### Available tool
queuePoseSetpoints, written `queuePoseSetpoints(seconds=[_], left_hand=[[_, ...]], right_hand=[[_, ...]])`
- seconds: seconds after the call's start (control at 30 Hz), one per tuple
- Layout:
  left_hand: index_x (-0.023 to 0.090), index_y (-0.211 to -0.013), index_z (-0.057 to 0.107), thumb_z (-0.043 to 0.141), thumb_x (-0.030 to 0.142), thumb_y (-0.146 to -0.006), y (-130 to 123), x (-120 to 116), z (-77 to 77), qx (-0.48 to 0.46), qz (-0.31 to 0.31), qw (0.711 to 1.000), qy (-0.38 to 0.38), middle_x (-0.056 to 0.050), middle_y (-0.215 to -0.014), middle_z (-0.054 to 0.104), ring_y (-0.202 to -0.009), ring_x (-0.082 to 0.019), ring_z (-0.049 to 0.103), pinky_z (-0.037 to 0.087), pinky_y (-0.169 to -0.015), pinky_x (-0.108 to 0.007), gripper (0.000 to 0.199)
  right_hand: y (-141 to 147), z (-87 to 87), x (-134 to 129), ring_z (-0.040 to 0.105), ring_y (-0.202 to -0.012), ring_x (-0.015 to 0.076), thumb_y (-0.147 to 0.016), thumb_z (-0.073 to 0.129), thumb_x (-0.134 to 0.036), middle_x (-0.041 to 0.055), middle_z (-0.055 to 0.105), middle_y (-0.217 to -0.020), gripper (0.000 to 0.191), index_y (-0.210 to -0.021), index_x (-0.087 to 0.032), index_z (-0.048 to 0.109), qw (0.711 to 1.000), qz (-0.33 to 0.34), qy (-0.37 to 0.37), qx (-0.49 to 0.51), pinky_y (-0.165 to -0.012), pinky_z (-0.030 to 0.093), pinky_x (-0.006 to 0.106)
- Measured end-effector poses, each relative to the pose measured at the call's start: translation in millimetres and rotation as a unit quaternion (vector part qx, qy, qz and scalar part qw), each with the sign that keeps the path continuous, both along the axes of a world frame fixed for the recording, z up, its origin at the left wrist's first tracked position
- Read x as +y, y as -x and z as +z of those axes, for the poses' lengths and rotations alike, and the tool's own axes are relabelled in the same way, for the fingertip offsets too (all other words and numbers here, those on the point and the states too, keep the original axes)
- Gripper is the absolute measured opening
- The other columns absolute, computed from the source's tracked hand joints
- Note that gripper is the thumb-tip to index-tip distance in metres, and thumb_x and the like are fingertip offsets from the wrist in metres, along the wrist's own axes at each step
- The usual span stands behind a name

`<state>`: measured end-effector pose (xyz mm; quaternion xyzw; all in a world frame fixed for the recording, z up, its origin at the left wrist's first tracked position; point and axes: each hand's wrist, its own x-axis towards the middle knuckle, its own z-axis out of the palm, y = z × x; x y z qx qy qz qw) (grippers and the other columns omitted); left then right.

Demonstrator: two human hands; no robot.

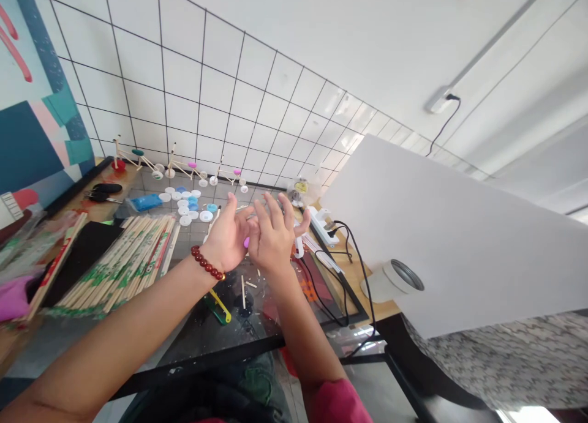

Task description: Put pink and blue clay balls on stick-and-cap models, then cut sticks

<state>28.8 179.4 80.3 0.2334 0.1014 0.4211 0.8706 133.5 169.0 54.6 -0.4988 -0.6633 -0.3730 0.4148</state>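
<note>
My left hand (228, 234), with a dark red bead bracelet (207, 264) on its wrist, is turned palm inward with the thumb raised and fingers stretched out. Beside it, and partly over its fingers, is my right hand (275, 236), its fingers spread. A small pink-purple lump (247, 242) shows in the gap between the two palms; which hand bears it I cannot tell. Below them on the dark table mat lie short wooden stick pieces (243, 291) and a yellow-handled tool (221, 306). Just right of my right hand is a white object (299, 247) with a cable.
Stick models with round wheels (184, 166) stand along the grid panel (220, 92). White and blue discs (186, 205), a blue packet (146, 201) and bundled wooden sticks (124, 264) are at left. A power strip (324, 226), black cables and a white cylinder (390, 280) are at right.
</note>
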Motion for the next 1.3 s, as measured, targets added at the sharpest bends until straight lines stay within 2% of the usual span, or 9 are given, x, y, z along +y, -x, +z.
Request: queuePoseSetpoints(seconds=[0.27,0.47,0.6,0.7,0.77,0.93,1.07,1.2,1.3], left_hand=[[0.018,-0.132,0.063,0.032,0.062,-0.101,-6.1,-11.2,7.8,-0.011,-0.007,0.999,0.042,-0.013,-0.117,0.075,-0.11,-0.026,0.07,0.053,-0.099,-0.039,0.062],[0.014,-0.13,0.062,0.022,0.056,-0.104,-6.3,-7.3,1.3,0.002,0.007,0.994,0.105,-0.012,-0.096,0.077,-0.086,-0.022,0.075,0.058,-0.084,-0.035,0.063],[0.008,-0.125,0.061,0.024,0.052,-0.104,-2.5,1.4,-4.8,0.03,0.005,0.99,0.14,-0.013,-0.082,0.075,-0.068,-0.022,0.073,0.059,-0.069,-0.035,0.061],[0.009,-0.12,0.064,0.031,0.054,-0.103,-0.3,5.4,-3.1,0.033,-0.005,0.994,0.106,-0.015,-0.084,0.076,-0.069,-0.023,0.073,0.059,-0.063,-0.035,0.058],[0.01,-0.115,0.067,0.037,0.054,-0.101,-0.8,5.6,-1.0,0.032,-0.008,0.997,0.073,-0.014,-0.084,0.076,-0.065,-0.022,0.071,0.057,-0.057,-0.031,0.055],[0.011,-0.102,0.072,0.034,0.052,-0.103,-2.5,6.2,-4.4,0.055,-0.012,0.997,0.059,-0.012,-0.079,0.074,-0.054,-0.016,0.064,0.051,-0.049,-0.026,0.056],[0.008,-0.094,0.074,0.044,0.045,-0.102,-1.9,12.8,-17.8,0.148,-0.021,0.988,0.031,-0.013,-0.075,0.074,-0.062,-0.018,0.069,0.058,-0.061,-0.028,0.048],[0.009,-0.087,0.075,0.046,0.041,-0.102,-7.6,12.6,-27.8,0.184,-0.043,0.982,0.0,-0.015,-0.082,0.075,-0.069,-0.018,0.071,0.06,-0.069,-0.029,0.046],[0.011,-0.083,0.075,0.056,0.029,-0.099,-13.2,7.2,-31.3,0.194,-0.033,0.98,-0.022,-0.012,-0.085,0.076,-0.07,-0.016,0.071,0.06,-0.07,-0.028,0.031]], right_hand=[[-4.3,-0.9,-8.3,0.053,-0.134,0.0302,-0.101,0.041,-0.033,0.0083,0.067,-0.136,0.036,-0.127,-0.022,0.063,1.0,-0.013,0.0,-0.025,-0.123,0.004,0.059],[-2.8,-2.1,-7.0,0.05,-0.137,0.0274,-0.1,0.046,-0.031,0.007,0.067,-0.136,0.034,-0.127,-0.023,0.064,1.0,0.016,0.02,0.012,-0.123,0.009,0.056],[-24.7,6.7,-13.3,0.051,-0.138,0.0236,-0.101,0.04,-0.029,0.0057,0.066,-0.137,0.036,-0.129,-0.026,0.062,0.978,0.132,0.116,0.11,-0.123,0.018,0.053],[-44.2,3.2,-20.1,0.043,-0.145,0.0267,-0.097,0.053,-0.043,0.0073,0.061,-0.144,0.037,-0.128,-0.026,0.064,0.941,0.248,0.215,0.077,-0.119,0.032,0.051],[-49.6,-4.2,-21.6,0.037,-0.149,0.0293,-0.092,0.064,-0.045,0.0067,0.058,-0.147,0.036,-0.123,-0.027,0.067,0.932,0.264,0.241,0.051,-0.119,0.033,0.053],[-45.1,-25.0,-16.3,0.049,-0.141,0.0283,-0.091,0.068,-0.036,0.0064,0.066,-0.137,0.02,-0.108,-0.028,0.072,0.945,0.258,0.179,0.096,-0.118,0.035,0.055],[-49.5,-36.6,-12.5,0.061,-0.127,0.0256,-0.088,0.071,-0.032,0.0111,0.067,-0.133,0.015,-0.1,-0.024,0.07,0.939,0.242,0.1,0.222,-0.109,0.047,0.049],[-58.0,-42.4,-12.3,0.063,-0.126,0.0249,-0.086,0.073,-0.029,0.0124,0.065,-0.135,0.015,-0.099,-0.023,0.07,0.926,0.236,0.114,0.27,-0.107,0.049,0.047],[-60.9,-42.8,-12.4,0.063,-0.125,0.0248,-0.085,0.073,-0.03,0.0124,0.065,-0.135,0.016,-0.099,-0.023,0.07,0.924,0.229,0.126,0.278,-0.107,0.049,0.046]])
